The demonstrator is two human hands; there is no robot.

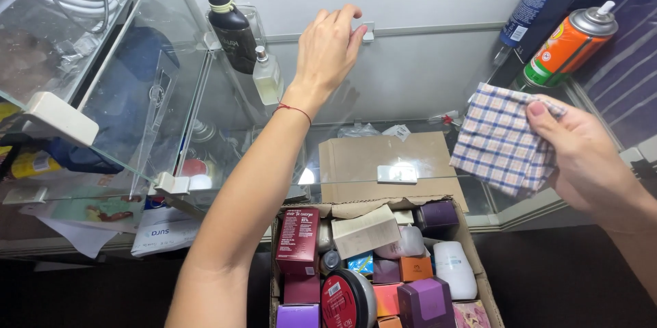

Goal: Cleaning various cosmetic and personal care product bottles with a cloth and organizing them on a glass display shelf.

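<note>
Left hand point(327, 51): fingers loosely curled, empty, at white shelf clip point(368, 31) beside dark brown bottle point(231, 30). Right hand point(582, 153): fingers pinching blue-and-white checked cloth point(499, 140).

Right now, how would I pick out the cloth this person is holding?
Look to the right side of the glass display case, just below the orange spray can. There the right hand holds a checked cloth, the only soft fabric thing among bottles and boxes.
</note>
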